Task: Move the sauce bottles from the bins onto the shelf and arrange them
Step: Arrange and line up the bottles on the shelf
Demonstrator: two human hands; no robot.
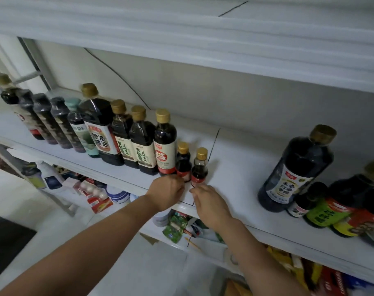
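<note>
1. A person's left hand (168,192) and right hand (207,199) reach to the near edge of a white shelf (241,167), each at the base of a small gold-capped sauce bottle.
2. The left small bottle (183,161) stands just right of a taller red-labelled bottle (165,144); the left hand's fingers curl against its foot, though whether they truly grip it cannot be told from this angle.
3. The right small bottle (199,167) stands upright just beside its twin; the right hand's fingertips (192,191) pinch close at its base, touching or nearly so, and the hold itself is hidden.
4. To the left, a row of dark bottles (100,129) runs tallest to shortest along the shelf front, labels facing out; the two small ones end it.
5. Well apart on the right, a large dark bottle (297,169) and a loose cluster of bottles (342,206) remain unsorted. No bins are in view.
6. The step in hand appears to be nudging the pair into line. Done well, it means sliding each bottle by its base, not the cap, keeping it upright, turning labels forward and closing the gap without bumping the red-labelled neighbour.
7. Both stand near the shelf lip, so pushing them slightly farther back would guard against a fall.
</note>
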